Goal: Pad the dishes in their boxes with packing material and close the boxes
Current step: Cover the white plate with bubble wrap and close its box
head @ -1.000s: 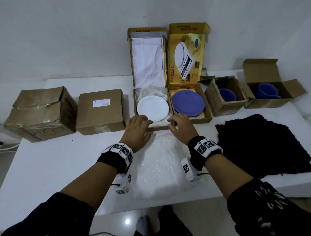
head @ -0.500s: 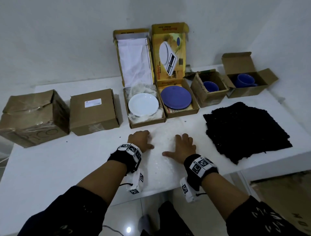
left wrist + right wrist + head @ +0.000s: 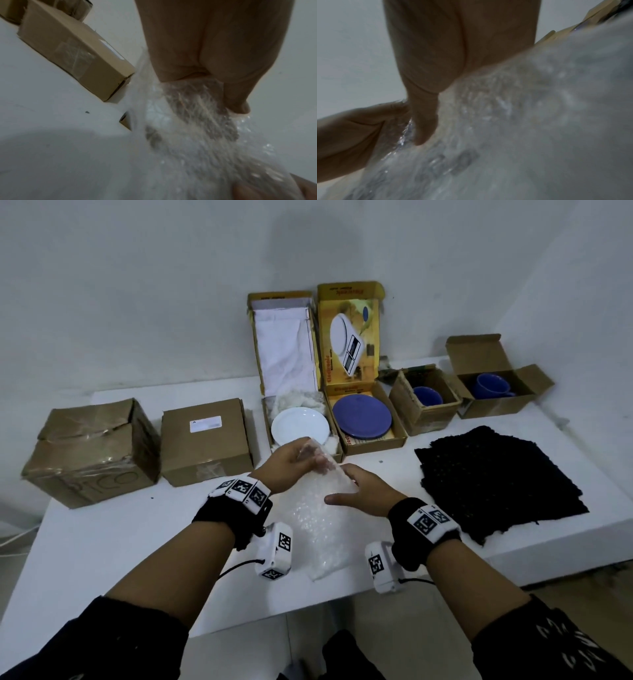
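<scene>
A clear bubble wrap sheet (image 3: 317, 522) slopes up from the white table (image 3: 102, 542), its far end raised. My left hand (image 3: 306, 455) grips that raised end; in the left wrist view its thumb (image 3: 237, 104) lies over the wrap (image 3: 197, 135) and the fingers show through it. My right hand (image 3: 347, 487) holds the wrap's right edge, thumb (image 3: 423, 128) on top and fingers hidden behind the wrap (image 3: 530, 121). Just beyond, a white plate (image 3: 299, 426) lies on white padding in an open box (image 3: 339, 455). A blue plate (image 3: 361, 417) lies in an open yellow box (image 3: 399, 436).
Two open brown boxes (image 3: 424, 419) (image 3: 496, 405) at the back right each hold a blue cup (image 3: 426, 396) (image 3: 491, 385). A black mesh mat (image 3: 496, 477) lies on the right. Two shut cardboard boxes (image 3: 205, 446) (image 3: 92, 453) stand on the left.
Both hands lay flat on the wrap on the table before. Now they grip it and its far end is lifted off the table toward the white plate's box.
</scene>
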`<action>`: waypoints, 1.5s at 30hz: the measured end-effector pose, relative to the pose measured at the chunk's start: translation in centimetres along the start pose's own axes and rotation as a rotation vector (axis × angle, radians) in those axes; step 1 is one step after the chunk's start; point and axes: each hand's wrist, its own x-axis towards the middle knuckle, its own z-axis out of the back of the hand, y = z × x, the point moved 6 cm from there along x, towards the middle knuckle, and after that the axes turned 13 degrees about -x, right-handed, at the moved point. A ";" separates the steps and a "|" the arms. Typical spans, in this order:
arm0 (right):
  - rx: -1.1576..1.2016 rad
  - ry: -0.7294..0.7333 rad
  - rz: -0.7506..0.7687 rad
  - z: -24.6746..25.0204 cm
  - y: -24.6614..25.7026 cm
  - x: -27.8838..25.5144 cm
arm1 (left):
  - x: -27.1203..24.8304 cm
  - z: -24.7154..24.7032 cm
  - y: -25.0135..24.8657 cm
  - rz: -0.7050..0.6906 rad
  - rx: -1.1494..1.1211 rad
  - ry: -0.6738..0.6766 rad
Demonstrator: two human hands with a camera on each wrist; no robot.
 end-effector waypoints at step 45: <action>-0.772 -0.062 0.169 4.8 0.9 16.1 | 8.0 8.4 6.6 0.348 0.721 -0.222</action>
